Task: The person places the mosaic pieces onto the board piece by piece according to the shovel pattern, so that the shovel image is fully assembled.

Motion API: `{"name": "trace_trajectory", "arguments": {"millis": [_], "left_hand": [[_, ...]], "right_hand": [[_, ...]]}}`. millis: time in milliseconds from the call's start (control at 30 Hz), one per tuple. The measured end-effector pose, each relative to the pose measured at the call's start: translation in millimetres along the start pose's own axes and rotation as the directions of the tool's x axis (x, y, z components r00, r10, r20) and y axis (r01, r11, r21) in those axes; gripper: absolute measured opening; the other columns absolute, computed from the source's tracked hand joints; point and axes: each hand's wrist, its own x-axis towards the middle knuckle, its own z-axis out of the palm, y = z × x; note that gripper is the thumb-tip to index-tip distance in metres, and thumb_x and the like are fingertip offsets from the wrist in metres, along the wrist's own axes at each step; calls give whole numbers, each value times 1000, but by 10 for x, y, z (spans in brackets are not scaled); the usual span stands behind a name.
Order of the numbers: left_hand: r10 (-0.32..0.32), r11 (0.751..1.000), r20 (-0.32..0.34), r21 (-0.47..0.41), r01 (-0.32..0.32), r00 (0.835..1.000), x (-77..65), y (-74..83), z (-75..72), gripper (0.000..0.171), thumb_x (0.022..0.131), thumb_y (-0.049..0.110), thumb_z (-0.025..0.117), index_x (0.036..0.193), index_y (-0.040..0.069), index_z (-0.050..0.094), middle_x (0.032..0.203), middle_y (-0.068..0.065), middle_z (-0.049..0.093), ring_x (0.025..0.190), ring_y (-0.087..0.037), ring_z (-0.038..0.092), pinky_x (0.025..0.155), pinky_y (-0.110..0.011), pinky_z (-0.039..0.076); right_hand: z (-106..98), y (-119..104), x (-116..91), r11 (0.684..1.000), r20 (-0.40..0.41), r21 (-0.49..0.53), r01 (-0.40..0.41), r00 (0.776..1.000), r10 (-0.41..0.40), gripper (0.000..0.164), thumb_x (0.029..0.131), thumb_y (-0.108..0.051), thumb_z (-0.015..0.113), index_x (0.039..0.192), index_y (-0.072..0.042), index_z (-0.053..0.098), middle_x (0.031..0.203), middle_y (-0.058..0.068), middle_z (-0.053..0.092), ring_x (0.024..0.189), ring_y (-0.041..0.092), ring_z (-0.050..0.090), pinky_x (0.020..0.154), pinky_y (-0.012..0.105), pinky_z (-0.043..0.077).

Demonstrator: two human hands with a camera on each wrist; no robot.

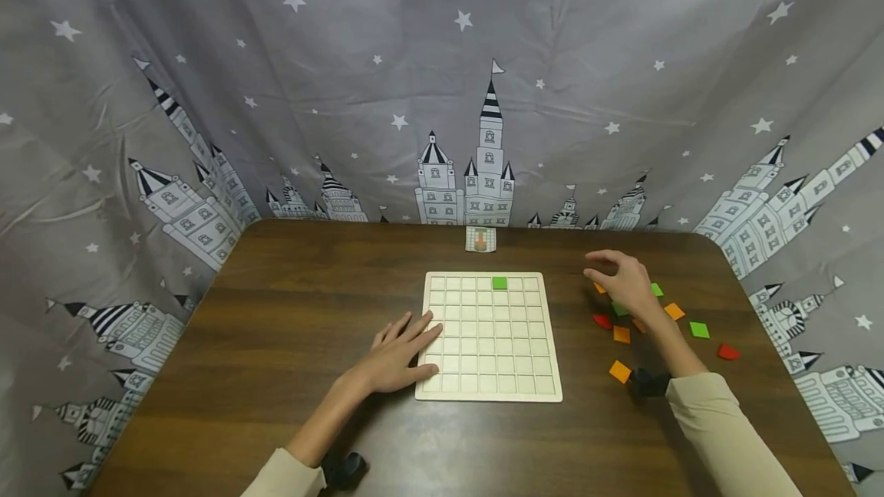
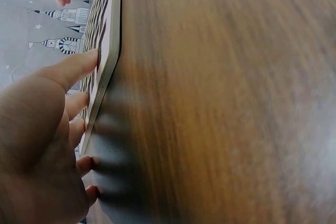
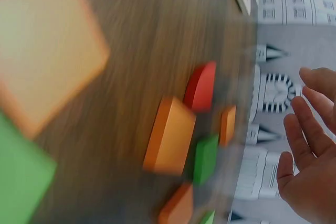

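Your L hand point(image 1: 396, 357), fingers spread, rests on L edge of board point(image 1: 487, 346). Your R hand point(image 1: 627, 284), fingers loose, hovers over blks point(image 1: 621, 335), well off board

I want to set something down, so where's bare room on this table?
Bare patches: the wooden tabletop between its left edge and the left hand; a narrower strip between the grid board and the colored tiles. Crowded: around the right hand, where they lie scattered.

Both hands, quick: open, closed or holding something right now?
Left hand: open, resting on the grid board.
Right hand: open, holding nothing, above the coloured pieces.
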Motion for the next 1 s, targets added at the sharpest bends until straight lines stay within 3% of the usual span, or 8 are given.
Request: {"name": "trace_trajectory", "arguments": {"millis": [400,500,600,733,1000], "left_hand": [[1,1000,0,0,-1,1000,1,-8,12,68,100,43,57,157,15,36,164,-10,22,148,-44,10,110,-69,9],[1,1000,-4,-1,-1,1000,7,-11,13,67,100,43,57,157,15,36,164,-10,21,148,-44,10,110,-69,9],[3,1000,-6,0,-3,1000,13,-14,13,67,100,43,57,157,15,36,164,-10,21,148,-44,10,110,-69,8],[3,1000,-6,-5,-3,1000,7,-15,13,67,100,43,57,157,15,36,164,-10,22,148,-44,10,110,-69,8],[-1,1000,-5,-7,1,1000,8,-7,2,67,100,43,56,157,14,35,164,-10,21,148,-44,9,110,-69,8]], "right_hand": [[-332,389,-293,996,-68,-42,-75,995,72,42,97,-21,68,130,5,61,128,31,59,113,50,54,89,63,43],[-360,480,-327,994,-83,-48,-101,992,97,43,97,-21,68,130,5,60,129,31,58,114,51,53,90,64,41],[-365,559,-354,990,-97,-64,-126,988,119,43,97,-21,67,130,6,60,130,33,56,118,53,48,96,69,30],[-354,631,-380,982,-111,-101,-162,982,150,42,96,-20,68,129,6,59,131,35,53,121,55,44,94,74,21],[-366,707,-377,961,-120,-180,-211,974,191,44,94,-21,70,128,5,60,130,37,51,117,55,46,83,69,26]]}}
